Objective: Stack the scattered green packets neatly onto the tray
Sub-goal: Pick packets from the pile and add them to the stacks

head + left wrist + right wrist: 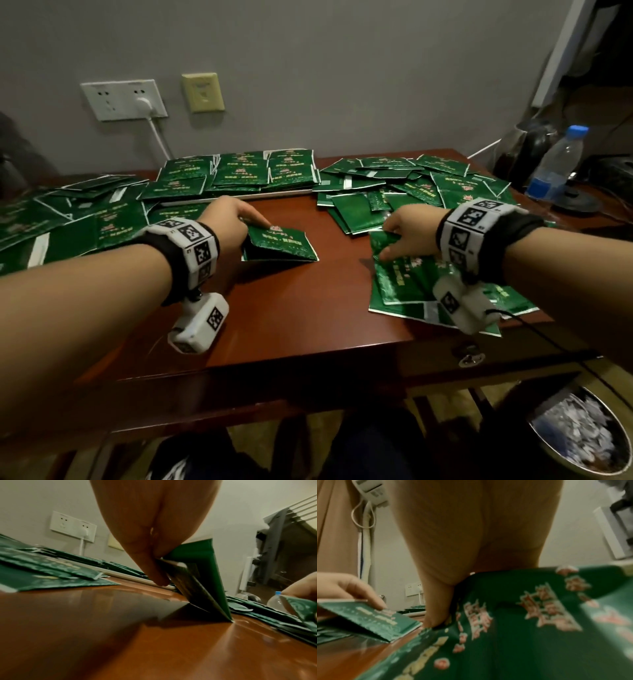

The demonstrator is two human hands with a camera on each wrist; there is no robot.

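On brown wooden table [308, 308]: small stack of glossy green foil packets [279, 245] pinched, tilted, by left hand [222, 219]; at 3 o'clock, green packet [394, 270] gripped by right hand [407, 226].

From the wrist cam, the left hand [154, 534] came down from the top and pinched a small bunch of green packets [202, 582], tilted with the bottom corner touching the shiny brown desk [120, 635]. More packets [42, 572] lay flat off to the left, with the tray's pale edge [137, 579] behind them. White wall socket [73, 526] in the back, and the right hand [302, 588] held another packet [305, 608] at the right edge
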